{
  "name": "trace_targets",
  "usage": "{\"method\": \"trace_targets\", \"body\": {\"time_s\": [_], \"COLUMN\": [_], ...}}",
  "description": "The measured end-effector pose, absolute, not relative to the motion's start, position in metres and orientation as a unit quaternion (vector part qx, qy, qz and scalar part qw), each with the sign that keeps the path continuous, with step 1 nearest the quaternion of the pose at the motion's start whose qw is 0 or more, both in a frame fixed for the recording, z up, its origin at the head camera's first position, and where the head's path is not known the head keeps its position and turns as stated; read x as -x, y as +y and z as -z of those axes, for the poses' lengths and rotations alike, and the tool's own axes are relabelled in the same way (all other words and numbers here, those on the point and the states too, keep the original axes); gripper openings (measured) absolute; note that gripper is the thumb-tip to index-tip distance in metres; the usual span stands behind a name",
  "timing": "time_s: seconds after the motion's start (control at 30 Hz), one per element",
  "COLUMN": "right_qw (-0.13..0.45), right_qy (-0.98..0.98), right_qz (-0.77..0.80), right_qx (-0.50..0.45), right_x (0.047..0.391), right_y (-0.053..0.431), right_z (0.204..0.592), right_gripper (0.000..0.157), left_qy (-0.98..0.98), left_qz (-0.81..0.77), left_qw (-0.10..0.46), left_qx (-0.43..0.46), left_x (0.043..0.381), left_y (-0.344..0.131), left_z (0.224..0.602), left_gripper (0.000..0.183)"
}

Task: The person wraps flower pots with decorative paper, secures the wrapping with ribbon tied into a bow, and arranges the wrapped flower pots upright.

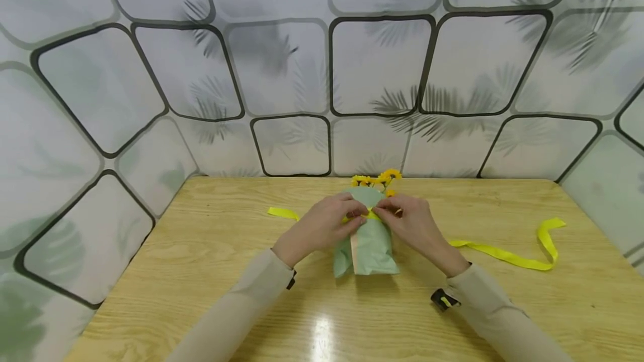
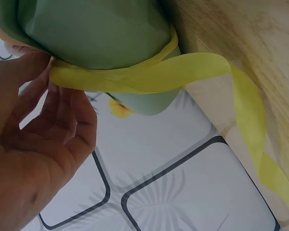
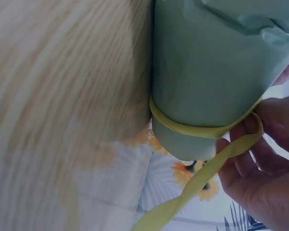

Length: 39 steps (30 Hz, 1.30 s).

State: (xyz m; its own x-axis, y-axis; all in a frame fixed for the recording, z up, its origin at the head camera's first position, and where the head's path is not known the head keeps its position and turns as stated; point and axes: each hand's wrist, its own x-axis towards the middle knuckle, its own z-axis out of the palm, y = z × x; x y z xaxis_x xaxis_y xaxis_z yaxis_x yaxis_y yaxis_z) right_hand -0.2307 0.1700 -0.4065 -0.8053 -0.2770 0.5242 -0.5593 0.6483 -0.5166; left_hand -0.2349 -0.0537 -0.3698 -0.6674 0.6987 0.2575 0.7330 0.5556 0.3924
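Observation:
A bouquet of yellow flowers (image 1: 390, 175) is wrapped in pale green paper (image 1: 376, 244) and lies on the table, blossoms toward the wall. Around the wrap runs a yellow ribbon (image 2: 120, 79), crossed at the front between both hands. My left hand (image 1: 336, 218) pinches the ribbon at the left of the crossing, thumb and fingertips against the paper. From the right, my right hand (image 1: 408, 221) pinches the ribbon with thumb and forefinger. In the right wrist view the ribbon (image 3: 197, 180) loops over the right fingers and trails down.
The wooden table (image 1: 211, 261) reaches back to a patterned wall covering (image 1: 377, 66). One loose ribbon end (image 1: 283, 213) lies left of the bouquet; a longer ribbon tail (image 1: 523, 261) curls across the table at the right. Dark bands sit on both wrists.

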Motion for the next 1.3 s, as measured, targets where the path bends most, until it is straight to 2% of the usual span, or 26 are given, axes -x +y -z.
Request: {"method": "trace_targets", "body": {"time_s": [0.3, 0.4, 0.6, 0.83, 0.97, 1.2, 1.3], "right_qw": [0.192, 0.197, 0.211, 0.292, 0.307, 0.299, 0.295], "right_qy": [-0.87, -0.863, -0.863, -0.853, -0.856, -0.873, -0.878], "right_qz": [-0.302, -0.289, -0.242, -0.183, -0.176, -0.167, -0.166], "right_qx": [-0.338, -0.365, -0.391, -0.392, -0.378, -0.348, -0.338], "right_x": [0.222, 0.223, 0.225, 0.228, 0.228, 0.226, 0.227], "right_y": [0.186, 0.189, 0.192, 0.188, 0.186, 0.185, 0.184], "right_z": [0.407, 0.409, 0.41, 0.408, 0.408, 0.407, 0.407], "right_gripper": [0.026, 0.029, 0.028, 0.015, 0.013, 0.012, 0.009], "left_qy": [-0.879, -0.875, -0.868, -0.868, -0.876, -0.888, -0.883], "left_qz": [0.205, 0.195, 0.169, 0.16, 0.168, 0.229, 0.252], "left_qw": [0.085, 0.105, 0.134, 0.153, 0.125, -0.013, -0.05], "left_qx": [0.422, 0.429, 0.446, 0.444, 0.434, 0.398, 0.394], "left_x": [0.235, 0.235, 0.235, 0.24, 0.244, 0.257, 0.263], "left_y": [-0.05, -0.05, -0.05, -0.047, -0.045, -0.039, -0.038], "left_z": [0.373, 0.374, 0.376, 0.379, 0.379, 0.381, 0.38], "left_gripper": [0.024, 0.021, 0.018, 0.016, 0.02, 0.035, 0.039]}}
